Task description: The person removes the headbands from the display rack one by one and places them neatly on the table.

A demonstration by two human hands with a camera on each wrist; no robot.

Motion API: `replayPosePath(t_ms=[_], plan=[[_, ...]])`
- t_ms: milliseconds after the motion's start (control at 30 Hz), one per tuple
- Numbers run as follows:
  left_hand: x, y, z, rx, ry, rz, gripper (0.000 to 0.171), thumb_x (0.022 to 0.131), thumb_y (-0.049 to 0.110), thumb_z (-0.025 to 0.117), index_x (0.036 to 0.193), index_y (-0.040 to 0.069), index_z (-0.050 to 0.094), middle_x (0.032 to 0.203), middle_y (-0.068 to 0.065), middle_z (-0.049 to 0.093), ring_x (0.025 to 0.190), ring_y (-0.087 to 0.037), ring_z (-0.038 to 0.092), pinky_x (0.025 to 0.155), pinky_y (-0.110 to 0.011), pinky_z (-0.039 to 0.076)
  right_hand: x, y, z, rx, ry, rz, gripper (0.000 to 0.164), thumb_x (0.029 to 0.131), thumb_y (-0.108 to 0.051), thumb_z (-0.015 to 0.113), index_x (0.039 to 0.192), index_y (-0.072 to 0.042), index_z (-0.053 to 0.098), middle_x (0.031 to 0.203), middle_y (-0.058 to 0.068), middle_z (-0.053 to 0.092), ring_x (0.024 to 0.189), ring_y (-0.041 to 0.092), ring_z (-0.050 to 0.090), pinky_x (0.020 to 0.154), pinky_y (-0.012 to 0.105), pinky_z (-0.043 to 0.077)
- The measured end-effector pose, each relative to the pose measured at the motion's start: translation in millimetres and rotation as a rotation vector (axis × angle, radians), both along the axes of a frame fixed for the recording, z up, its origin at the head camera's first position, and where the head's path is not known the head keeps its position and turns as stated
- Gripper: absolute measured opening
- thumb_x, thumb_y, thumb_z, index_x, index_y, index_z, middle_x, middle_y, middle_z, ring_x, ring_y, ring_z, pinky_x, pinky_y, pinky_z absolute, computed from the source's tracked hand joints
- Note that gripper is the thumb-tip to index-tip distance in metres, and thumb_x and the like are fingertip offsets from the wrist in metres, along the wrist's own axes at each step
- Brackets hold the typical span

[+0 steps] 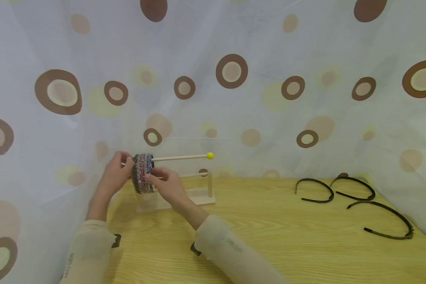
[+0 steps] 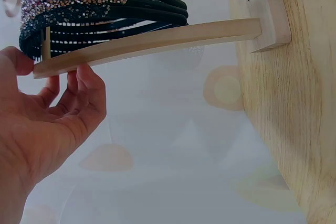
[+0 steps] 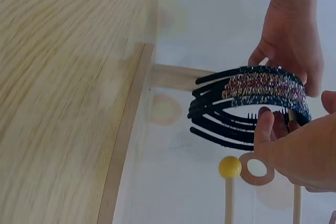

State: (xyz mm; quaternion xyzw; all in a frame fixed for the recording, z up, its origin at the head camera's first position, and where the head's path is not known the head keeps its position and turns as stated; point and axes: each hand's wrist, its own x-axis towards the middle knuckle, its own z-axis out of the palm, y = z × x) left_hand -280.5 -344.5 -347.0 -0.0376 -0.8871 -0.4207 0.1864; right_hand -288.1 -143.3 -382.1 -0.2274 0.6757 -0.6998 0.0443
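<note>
Head view: glittery headbands [image 1: 142, 173] bunched between my left hand [image 1: 113, 175] and right hand [image 1: 168, 187]. Left wrist: left hand's curled onto the wooden upright [image 2: 157, 40]. Right wrist: right hand's nearly closed, pinching the headbands' edge

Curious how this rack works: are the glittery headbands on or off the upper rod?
On: the upper rod runs out from inside the glittery headbands to its yellow knob.

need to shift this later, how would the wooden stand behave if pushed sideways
The wooden stand should feel stiff, judging by its straight rods. Its flat base would probably slide rather than roll. With headbands bunched high at one end, it may be top-heavy and could tip if pushed up there.
</note>
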Motion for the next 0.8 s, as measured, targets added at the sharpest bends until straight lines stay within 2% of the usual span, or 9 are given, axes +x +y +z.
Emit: replayPosePath(t_ms=[200,367,600,800], plan=[[-1.2,0,-1.2,0.001,-0.001,-0.004,0.044,0.106,0.03,0.038,0.134,-0.003,0.041,0.123,-0.023,0.049,0.087,-0.031,0.058,0.077,-0.043,0.058,-1.7,-8,-2.8,-0.041,0.029,-0.021,0.027,0.096,-0.02,0.072,0.118,-0.004,0.072,0.106,-0.002,0.07,0.095,0.012,0.064,0.083,0.03,0.057],[-2.9,0,-0.8,-0.01,-0.01,0.01,0.046,0.106,0.032,0.037,0.136,-0.003,0.041,0.122,-0.023,0.05,0.088,-0.032,0.058,0.078,-0.044,0.058,-5.2,-6,-3.0,-0.054,0.036,-0.036,0.023,0.095,-0.014,0.072,0.114,-0.001,0.073,0.105,0.0,0.071,0.091,0.012,0.064,0.079,0.028,0.058],[-7.1,1,0.0,-0.015,-0.016,0.007,0.049,0.107,0.034,0.035,0.138,-0.003,0.04,0.123,-0.024,0.049,0.091,-0.033,0.058,0.08,-0.047,0.058,-11.3,3,4.6,-0.065,0.055,-0.052,0.024,0.095,-0.015,0.073,0.116,-0.002,0.074,0.105,0.0,0.071,0.089,0.011,0.066,0.079,0.031,0.059],[-4.1,-1,3.5,-0.023,-0.031,-0.004,0.051,0.108,0.036,0.034,0.139,-0.004,0.038,0.124,-0.025,0.049,0.095,-0.035,0.058,0.08,-0.045,0.058,-10.9,13,17.7,-0.085,0.086,-0.078,0.025,0.096,-0.016,0.072,0.118,-0.003,0.074,0.105,-0.001,0.071,0.091,0.012,0.066,0.081,0.036,0.059]])
